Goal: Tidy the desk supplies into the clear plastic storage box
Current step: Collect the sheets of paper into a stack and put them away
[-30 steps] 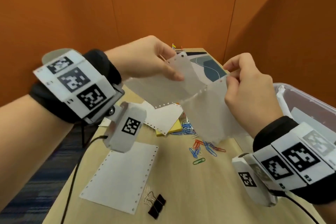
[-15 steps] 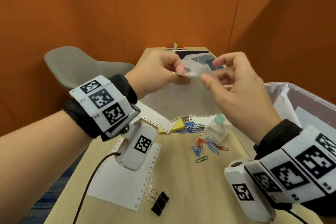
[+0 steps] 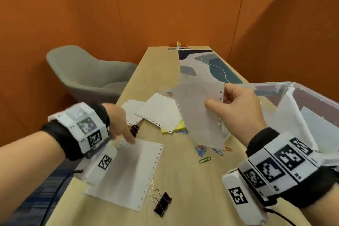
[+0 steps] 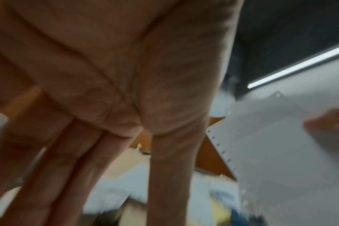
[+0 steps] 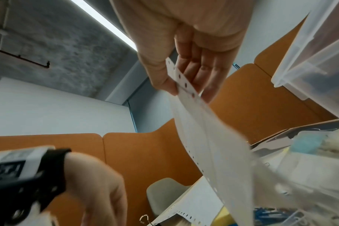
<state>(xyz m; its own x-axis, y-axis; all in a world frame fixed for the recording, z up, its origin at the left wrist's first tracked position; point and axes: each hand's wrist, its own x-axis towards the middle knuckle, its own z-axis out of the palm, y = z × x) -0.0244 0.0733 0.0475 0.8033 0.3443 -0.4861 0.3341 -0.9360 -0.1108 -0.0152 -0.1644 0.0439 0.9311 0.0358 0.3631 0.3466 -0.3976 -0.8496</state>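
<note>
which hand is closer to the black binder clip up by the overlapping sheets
Left. The left hand hovers right beside the binder clip, fingertips near the sheet below it. The right hand is off to the right, holding a perforated sheet in the air.

bare forearms here, each wrist wrapped in a black band (image 3: 60,134) carrying white blocks printed with black square markers. a white camera pod (image 3: 242,198) with its own marker hangs under each wrist, black cable (image 3: 280,215) trailing toward six o'clock.
</note>
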